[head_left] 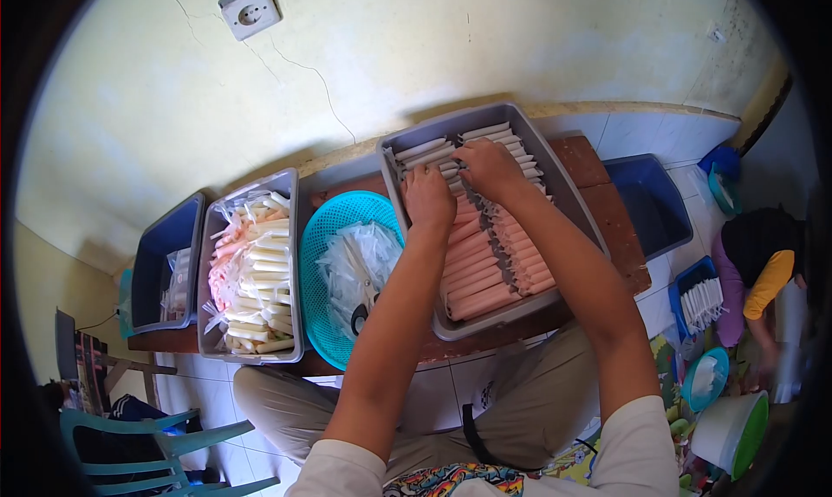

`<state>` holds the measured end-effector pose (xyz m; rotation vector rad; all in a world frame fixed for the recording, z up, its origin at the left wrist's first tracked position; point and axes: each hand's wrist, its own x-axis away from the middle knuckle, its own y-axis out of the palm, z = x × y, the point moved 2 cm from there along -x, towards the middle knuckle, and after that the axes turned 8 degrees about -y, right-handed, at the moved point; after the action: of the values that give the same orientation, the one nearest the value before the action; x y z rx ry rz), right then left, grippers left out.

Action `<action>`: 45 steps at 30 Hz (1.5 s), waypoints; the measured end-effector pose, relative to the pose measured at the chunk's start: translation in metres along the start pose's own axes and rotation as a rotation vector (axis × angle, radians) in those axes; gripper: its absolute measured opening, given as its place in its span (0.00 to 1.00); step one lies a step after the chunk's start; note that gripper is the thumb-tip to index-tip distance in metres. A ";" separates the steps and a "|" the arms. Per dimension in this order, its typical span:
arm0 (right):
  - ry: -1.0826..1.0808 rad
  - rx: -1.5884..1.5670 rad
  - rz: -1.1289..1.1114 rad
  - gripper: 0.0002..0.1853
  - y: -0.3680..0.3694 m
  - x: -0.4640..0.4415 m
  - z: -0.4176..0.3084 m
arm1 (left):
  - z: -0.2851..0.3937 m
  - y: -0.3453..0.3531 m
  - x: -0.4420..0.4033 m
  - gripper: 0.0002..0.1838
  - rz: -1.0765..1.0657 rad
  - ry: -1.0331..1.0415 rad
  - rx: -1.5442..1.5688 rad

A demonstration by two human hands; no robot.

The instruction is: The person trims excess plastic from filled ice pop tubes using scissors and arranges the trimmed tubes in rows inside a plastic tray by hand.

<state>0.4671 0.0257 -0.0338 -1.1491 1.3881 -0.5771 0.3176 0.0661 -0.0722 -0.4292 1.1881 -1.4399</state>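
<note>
A grey tray holds two columns of filled plastic tubes like ice pops, pink tubes near me and pale tubes toward the far end. My left hand is over the left column, its fingers bent down and closed on a pale tube. Just right of it, my right hand has its fingers curled at the tubes' inner ends, also on a pale tube. Both palms largely hide what the fingertips grip. Left of the tray, a turquoise basket contains clear plastic bags and scissors.
A second grey tray holds yellow and pink bagged tubes. Dark blue bins stand farther left and on the floor right. A wooden bench supports the trays. Another person sits at right; a green chair stands lower left.
</note>
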 end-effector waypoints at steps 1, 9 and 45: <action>0.009 0.028 -0.043 0.12 0.006 -0.003 0.003 | 0.000 0.000 0.001 0.16 0.002 0.000 -0.006; -0.104 0.272 -0.063 0.09 0.049 -0.006 0.015 | -0.003 0.016 0.003 0.21 -0.158 -0.009 -0.190; 0.040 0.036 -0.058 0.08 -0.007 0.022 -0.004 | 0.004 -0.007 -0.001 0.14 0.001 0.068 0.072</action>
<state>0.4692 0.0030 -0.0367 -1.1572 1.3766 -0.6677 0.3178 0.0637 -0.0644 -0.3317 1.1863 -1.5018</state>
